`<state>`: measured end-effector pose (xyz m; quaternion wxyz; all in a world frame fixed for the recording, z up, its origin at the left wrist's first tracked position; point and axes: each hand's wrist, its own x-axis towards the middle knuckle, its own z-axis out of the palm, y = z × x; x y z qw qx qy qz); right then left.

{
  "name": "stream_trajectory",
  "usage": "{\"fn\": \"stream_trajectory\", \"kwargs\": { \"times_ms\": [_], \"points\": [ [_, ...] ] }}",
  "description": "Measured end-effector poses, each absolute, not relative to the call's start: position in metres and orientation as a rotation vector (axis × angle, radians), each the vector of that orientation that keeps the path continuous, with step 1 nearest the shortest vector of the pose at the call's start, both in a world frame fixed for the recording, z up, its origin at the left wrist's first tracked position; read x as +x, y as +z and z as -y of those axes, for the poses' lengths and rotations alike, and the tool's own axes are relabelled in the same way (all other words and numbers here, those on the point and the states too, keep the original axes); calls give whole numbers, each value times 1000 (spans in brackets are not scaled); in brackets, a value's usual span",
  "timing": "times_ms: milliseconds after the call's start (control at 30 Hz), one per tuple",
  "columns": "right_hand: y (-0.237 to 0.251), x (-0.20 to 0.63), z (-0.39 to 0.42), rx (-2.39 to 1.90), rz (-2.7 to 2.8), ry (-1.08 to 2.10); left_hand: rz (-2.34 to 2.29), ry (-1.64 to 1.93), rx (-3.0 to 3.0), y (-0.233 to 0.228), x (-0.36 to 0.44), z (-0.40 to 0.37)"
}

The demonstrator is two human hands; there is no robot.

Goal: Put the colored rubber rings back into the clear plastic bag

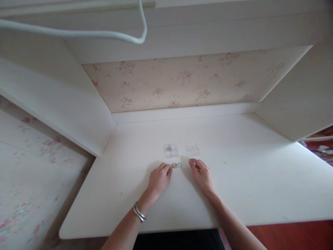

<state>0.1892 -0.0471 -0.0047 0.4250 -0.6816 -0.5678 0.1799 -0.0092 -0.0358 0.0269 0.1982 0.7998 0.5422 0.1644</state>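
Rings, three small thin hoops (176, 165), lie on the white surface (247, 180) between my hands; left hand (159, 179) pinches the nearest, right hand (201, 174) rests loosely curled, empty. I judge them light, stiff, slippery: pinch by the rim.

Small rings (177, 165): too small to count or tell material. Clear packet (170, 150): dark contents unreadable. Left hand (159, 179): fingertip contact with rings uncertain. Both forearms: cut off by bottom edge. White cable (78, 33): runs out at left edge. Object at right edge (325, 149): cropped, unidentifiable.
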Motion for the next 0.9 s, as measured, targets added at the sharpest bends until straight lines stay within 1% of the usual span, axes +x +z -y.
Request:
{"fn": "stream_trajectory", "kwargs": {
  "times_ms": [133, 367, 500, 700, 900],
  "points": [
    [-6, 192, 47, -1706, 1394, 466, -1532, 471, 2252, 25, -7, 37],
    [-10, 195, 46, -1669, 1370, 483, -1442, 695, 2157, 15, -12, 37],
    [-16, 197, 46, -1666, 1357, 500, -1433, 778, 2135, 17, -17, 30],
    [-18, 196, 45, -1657, 1360, 517, -1469, 815, 2152, 27, -15, 11],
    [-18, 197, 44, -1664, 1367, 512, -1476, 802, 2221, 33, 4, -18]
  ]
}}
